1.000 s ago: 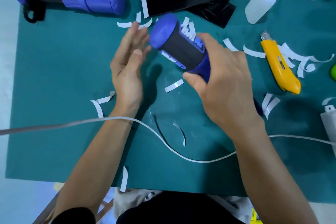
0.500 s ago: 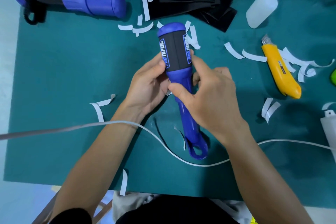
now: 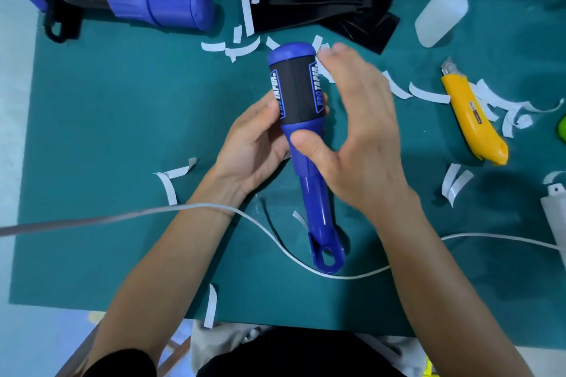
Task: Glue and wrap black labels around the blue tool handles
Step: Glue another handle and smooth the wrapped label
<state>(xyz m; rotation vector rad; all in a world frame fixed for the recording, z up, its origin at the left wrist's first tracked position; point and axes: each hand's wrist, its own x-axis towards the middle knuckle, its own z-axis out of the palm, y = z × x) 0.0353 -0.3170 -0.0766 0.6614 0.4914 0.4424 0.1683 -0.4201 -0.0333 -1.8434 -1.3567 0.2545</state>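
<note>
Handle (image 3: 316,202) gripped in curled left hand (image 3: 251,147) over the mat (image 3: 122,131), label (image 3: 293,92) wrapped round its thick end, right hand (image 3: 358,138) spread open, thumb pressed to the neck, fingers blurred, lifted off since half a second earlier.
</note>
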